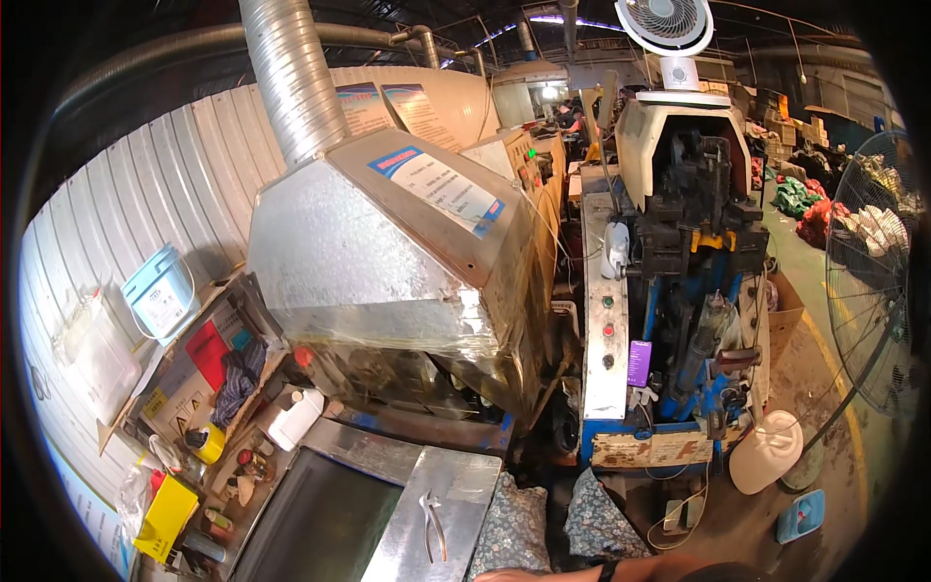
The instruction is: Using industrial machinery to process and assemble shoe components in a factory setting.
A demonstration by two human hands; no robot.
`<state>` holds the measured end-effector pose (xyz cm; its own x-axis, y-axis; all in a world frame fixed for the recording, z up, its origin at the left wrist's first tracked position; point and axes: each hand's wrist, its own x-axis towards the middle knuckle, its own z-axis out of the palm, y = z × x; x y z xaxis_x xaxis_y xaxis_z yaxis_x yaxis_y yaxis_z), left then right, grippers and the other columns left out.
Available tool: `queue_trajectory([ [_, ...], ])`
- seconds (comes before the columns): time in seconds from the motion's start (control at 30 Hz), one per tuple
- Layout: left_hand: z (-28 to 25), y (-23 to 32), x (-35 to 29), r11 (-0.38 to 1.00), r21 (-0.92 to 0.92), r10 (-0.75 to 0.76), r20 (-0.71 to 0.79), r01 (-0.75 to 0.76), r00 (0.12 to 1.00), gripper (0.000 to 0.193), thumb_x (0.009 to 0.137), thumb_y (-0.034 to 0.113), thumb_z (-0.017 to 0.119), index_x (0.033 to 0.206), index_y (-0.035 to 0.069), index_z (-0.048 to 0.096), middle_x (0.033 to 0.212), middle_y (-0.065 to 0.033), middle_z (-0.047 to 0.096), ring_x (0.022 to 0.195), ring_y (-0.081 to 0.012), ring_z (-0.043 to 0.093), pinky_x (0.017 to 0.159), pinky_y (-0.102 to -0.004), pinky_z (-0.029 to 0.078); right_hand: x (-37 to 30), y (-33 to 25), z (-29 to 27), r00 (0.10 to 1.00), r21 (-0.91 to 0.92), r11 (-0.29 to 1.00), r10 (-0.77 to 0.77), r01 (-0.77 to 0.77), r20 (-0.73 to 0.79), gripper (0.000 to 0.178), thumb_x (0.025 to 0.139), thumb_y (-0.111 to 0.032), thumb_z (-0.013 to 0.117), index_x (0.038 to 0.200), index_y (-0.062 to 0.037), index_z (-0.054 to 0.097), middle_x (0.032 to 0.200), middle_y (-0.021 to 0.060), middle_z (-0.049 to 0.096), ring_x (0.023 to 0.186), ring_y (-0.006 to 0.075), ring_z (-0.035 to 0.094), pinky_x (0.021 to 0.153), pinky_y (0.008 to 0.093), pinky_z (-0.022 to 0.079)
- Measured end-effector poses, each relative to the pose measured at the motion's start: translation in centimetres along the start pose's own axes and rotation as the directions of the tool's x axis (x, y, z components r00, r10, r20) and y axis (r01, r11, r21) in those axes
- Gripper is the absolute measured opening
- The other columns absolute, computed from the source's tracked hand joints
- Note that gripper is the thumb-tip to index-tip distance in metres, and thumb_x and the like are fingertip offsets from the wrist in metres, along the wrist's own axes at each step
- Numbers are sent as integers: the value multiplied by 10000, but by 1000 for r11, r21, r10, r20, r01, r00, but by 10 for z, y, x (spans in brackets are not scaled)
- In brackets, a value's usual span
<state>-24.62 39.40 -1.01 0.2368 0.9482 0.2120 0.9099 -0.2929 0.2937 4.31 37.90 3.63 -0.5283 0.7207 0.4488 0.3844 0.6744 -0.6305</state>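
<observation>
One pair of pliers (430,506) on one plate (462,485) — opening and hold of hands (533,575) unclear.

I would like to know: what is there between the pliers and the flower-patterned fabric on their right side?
In the head view, only a bare strip of the metal plate shows between the pliers and the flower-patterned fabric.
</observation>
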Motion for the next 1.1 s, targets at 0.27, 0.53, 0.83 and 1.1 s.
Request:
queue_trajectory([
  [0.27,4,-5,0,1000,2,18,-12,-18,1000,551,964,317,485,1361,-67,479,1431,-292,427,1343,-457,366,1116,-528,279,1,-1,-2,1000,17,1000,-19,19,-20,201,864,-232,599,924,-64,690,972,117,676,940,318,617,824,417,506],
  [0.53,3,-4,-1,1000,3,-5,13,5,1000,559,971,325,470,1374,-63,467,1448,-284,412,1360,-451,347,1128,-525,258,1,1,-1,999,13,1000,1,-2,35,208,868,-231,610,937,-55,697,969,122,685,959,313,626,841,405,510],
  [0.83,-1,0,-1,1000,4,-10,6,10,1000,553,966,319,474,1361,-68,480,1439,-284,424,1358,-446,351,1142,-509,250,1,1,2,1000,-9,1000,-4,5,17,204,860,-242,619,934,-72,702,990,111,688,958,307,634,835,414,514],
  [1.1,1,0,1,1000,-3,-22,-2,22,1000,544,964,315,481,1364,-53,483,1441,-275,426,1355,-439,360,1141,-505,258,2,2,3,1000,37,999,-18,19,-23,192,872,-234,614,924,-69,697,988,114,684,955,318,629,837,417,512],
])
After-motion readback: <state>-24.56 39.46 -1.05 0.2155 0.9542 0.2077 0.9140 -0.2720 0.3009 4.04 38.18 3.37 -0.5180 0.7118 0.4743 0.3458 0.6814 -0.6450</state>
